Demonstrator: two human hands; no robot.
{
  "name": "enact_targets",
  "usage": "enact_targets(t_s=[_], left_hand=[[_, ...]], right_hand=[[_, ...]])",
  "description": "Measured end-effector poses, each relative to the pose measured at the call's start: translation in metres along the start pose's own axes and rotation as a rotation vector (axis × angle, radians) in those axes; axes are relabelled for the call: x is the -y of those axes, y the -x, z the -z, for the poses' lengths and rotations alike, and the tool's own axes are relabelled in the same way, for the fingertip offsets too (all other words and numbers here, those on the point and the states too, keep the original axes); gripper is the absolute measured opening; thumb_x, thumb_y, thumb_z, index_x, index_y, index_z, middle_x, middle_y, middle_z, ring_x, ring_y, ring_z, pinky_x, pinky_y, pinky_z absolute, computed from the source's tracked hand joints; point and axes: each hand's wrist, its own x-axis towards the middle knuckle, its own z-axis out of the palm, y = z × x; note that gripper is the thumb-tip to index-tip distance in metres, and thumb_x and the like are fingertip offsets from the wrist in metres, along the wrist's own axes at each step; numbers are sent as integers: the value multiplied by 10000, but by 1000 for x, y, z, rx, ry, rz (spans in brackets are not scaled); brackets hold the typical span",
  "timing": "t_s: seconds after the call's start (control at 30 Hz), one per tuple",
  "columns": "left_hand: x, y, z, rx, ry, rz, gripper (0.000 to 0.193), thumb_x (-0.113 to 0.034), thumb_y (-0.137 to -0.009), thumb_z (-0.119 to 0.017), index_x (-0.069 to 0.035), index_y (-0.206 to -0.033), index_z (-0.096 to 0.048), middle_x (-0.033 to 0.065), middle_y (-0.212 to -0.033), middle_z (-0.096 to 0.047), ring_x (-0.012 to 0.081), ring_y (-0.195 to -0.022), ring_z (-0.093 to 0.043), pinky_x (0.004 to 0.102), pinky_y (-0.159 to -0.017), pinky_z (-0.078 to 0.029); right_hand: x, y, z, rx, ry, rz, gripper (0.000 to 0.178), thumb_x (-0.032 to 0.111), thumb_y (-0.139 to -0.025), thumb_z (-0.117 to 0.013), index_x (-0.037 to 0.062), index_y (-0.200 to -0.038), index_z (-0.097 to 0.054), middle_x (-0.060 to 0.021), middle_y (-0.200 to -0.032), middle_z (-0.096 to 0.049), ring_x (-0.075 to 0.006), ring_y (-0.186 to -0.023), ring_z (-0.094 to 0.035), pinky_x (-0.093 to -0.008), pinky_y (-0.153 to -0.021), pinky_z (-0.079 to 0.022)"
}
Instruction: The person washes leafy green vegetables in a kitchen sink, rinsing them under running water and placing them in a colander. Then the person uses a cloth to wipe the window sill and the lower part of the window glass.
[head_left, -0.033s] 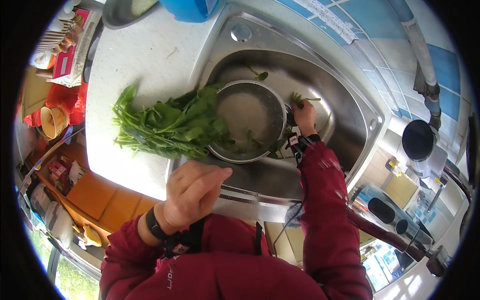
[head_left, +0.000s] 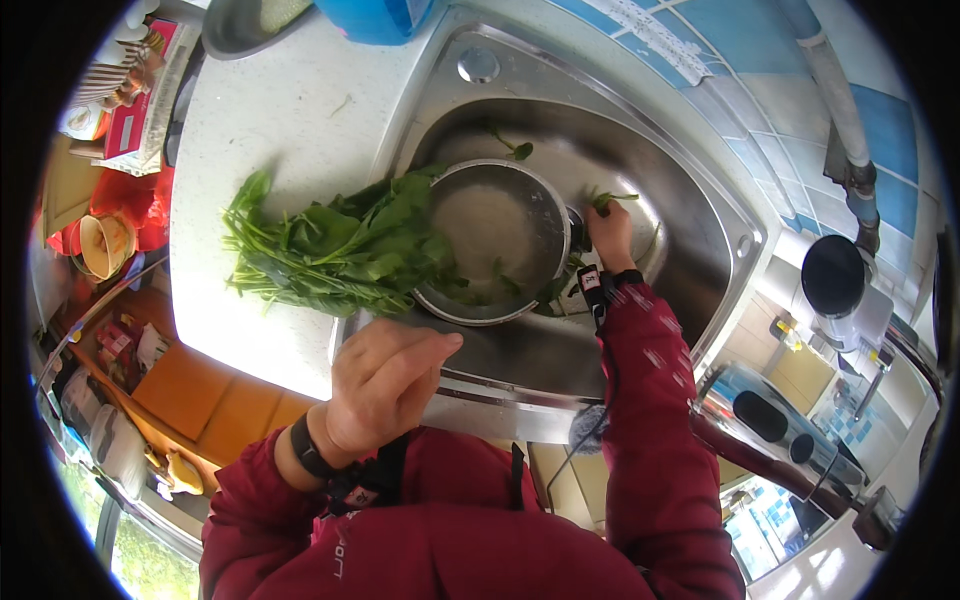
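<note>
A pile of leafy greens (head_left: 340,250) lies on the pale counter at the left, with its leafy ends reaching over the rim of a round metal pot (head_left: 490,225). The pot stands in the steel sink (head_left: 690,210), and some cloudy water and loose leaves show inside it. My right hand (head_left: 610,235) is down in the sink, right of the pot, its fingers closed around a small sprig of leafy greens (head_left: 603,203). At the sink's near left edge, just below the pile, my left hand (head_left: 385,385) is held curled, with nothing visible in it.
A loose leaf (head_left: 521,151) lies on the sink floor beyond the pot. A blue container (head_left: 375,18) and a grey bowl (head_left: 250,28) stand at the counter's far end. Blue tiled wall (head_left: 770,100) borders the sink's far right side.
</note>
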Motion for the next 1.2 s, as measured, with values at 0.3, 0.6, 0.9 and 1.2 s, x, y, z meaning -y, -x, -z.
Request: enact_targets(t_s=[0.3, 0.6, 0.9, 1.2], left_hand=[[-12, -12, -8, 31, 66, 147, 218, 122, -797, -658, -1, -976, -673, 119, -854, -678, 255, -740, -654, 307, -652, -519], [-15, -4, -47, 216, 353, 465, 150, -22, -895, -648, -20, -1040, -685, 106, -912, -690, 171, -746, -627, 294, -684, -512], [-3, 7, -101, 494, 1081, 984, 405, -270, -1026, -514, 28, -1300, -503, 129, -1194, -637, 206, -1091, -628, 319, -933, -492], [47, 18, -79, -71, 1260, 1247, 317, -224, -1049, -433, 28, -1207, -544, 176, -1081, -670, 280, -1023, -650, 395, -895, -517]], right_hand=[[-3, 64, 102, 104, -1305, -362, 85, 70, -936, -587, 36, -1014, -585, -102, -910, -664, -201, -834, -652, -290, -721, -516], [36, 143, 138, 127, -1832, -443, 392, 207, -1018, -496, -31, -1329, -480, -144, -1236, -602, -238, -1072, -601, -357, -851, -555], [116, 203, 72, 179, -1175, -254, 225, 86, -993, -545, 40, -1213, -550, -112, -1130, -655, -227, -1055, -638, -338, -930, -524], [39, 182, 91, 716, -1009, -42, 353, 170, -1015, -538, 13, -1329, -503, -93, -1310, -570, -198, -1199, -558, -344, -994, -472]])
